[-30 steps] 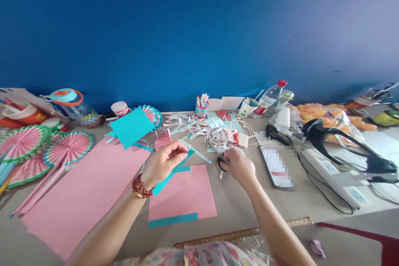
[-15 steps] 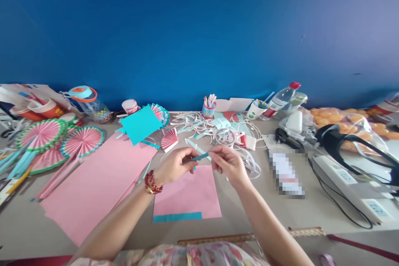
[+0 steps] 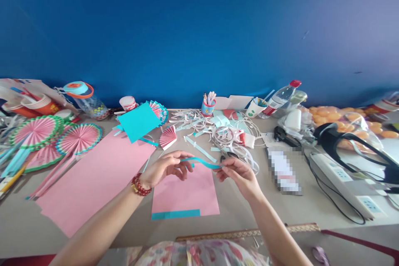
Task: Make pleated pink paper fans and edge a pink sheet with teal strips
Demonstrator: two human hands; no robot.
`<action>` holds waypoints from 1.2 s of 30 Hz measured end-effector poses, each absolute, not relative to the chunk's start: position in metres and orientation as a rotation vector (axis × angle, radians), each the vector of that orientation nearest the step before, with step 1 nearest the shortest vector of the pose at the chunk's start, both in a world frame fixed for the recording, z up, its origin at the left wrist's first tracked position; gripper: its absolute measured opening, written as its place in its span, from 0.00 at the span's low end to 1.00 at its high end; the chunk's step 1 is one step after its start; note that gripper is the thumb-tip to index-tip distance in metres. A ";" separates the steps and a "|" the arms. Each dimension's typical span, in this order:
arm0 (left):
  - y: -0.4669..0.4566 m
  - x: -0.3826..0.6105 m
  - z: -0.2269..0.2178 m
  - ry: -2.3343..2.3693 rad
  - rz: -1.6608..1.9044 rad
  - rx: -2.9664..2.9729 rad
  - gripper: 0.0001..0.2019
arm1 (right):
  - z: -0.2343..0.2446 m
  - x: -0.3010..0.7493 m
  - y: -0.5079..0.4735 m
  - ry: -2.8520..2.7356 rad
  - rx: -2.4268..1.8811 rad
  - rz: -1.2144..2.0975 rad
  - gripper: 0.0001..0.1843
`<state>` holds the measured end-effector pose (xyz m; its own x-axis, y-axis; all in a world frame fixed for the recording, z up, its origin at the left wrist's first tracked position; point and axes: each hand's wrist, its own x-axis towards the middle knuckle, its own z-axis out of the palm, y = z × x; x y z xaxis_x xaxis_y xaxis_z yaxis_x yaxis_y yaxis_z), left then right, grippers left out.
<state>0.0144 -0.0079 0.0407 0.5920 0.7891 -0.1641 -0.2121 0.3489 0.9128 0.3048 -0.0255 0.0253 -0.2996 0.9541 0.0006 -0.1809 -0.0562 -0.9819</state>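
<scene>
A thin teal paper strip (image 3: pixel 202 162) hangs stretched between my two hands above the table. My left hand (image 3: pixel 166 167), with a red bead bracelet at the wrist, pinches its left end. My right hand (image 3: pixel 235 173) pinches its right end. Below them lies a small pink sheet (image 3: pixel 187 195) with a teal band along its near edge. Black-handled scissors (image 3: pixel 229 156) lie just beyond my right hand.
A large pink sheet (image 3: pixel 90 183) lies to the left, pink-and-teal paper fans (image 3: pixel 56 139) beyond it. A teal sheet (image 3: pixel 139 121), curled paper scraps (image 3: pixel 224 135), a pen cup (image 3: pixel 208 107), a bottle (image 3: pixel 280 95), a phone (image 3: pixel 282 168), a power strip (image 3: pixel 343 183) and a ruler (image 3: pixel 249 232) crowd the table.
My right hand left the scissors and came to the strip. Both hands drew apart, pulling the strip out between them.
</scene>
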 end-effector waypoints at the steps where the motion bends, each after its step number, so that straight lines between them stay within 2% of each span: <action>1: -0.008 0.016 0.039 0.712 0.737 0.985 0.21 | 0.025 0.308 -0.027 -1.302 -0.928 1.517 0.07; 4: -0.009 0.021 0.037 0.911 0.751 1.077 0.16 | 0.025 0.319 -0.028 -1.490 -0.959 1.465 0.08; 7: -0.014 0.028 0.037 1.022 0.710 1.320 0.10 | 0.026 0.328 -0.025 -1.755 -1.018 1.330 0.14; 11: -0.026 0.039 0.043 0.918 0.683 1.523 0.10 | 0.028 0.313 -0.022 -1.880 -1.014 1.200 0.14; 16: -0.034 0.044 0.053 0.802 0.691 1.690 0.11 | 0.022 0.271 -0.032 -1.766 -0.831 1.570 0.17; 23: -0.043 0.032 0.045 0.927 0.666 1.728 0.13 | 0.004 0.268 -0.038 -1.552 -0.989 1.769 0.18; 27: -0.042 0.038 0.039 1.099 0.808 1.733 0.17 | 0.012 0.269 -0.029 -1.757 -1.137 1.504 0.15; 30: -0.034 0.039 0.039 1.152 0.791 1.825 0.09 | 0.022 0.267 -0.020 -1.891 -1.140 1.379 0.11; 32: -0.025 0.032 0.038 1.224 0.804 1.932 0.08 | 0.028 0.269 -0.011 -2.000 -1.154 1.261 0.07; 34: -0.016 0.020 0.034 1.317 0.894 2.078 0.08 | 0.030 0.275 0.000 -2.131 -1.190 1.001 0.05; 36: -0.007 0.008 0.027 1.313 0.958 2.241 0.09 | 0.029 0.284 0.013 -2.243 -1.204 0.661 0.07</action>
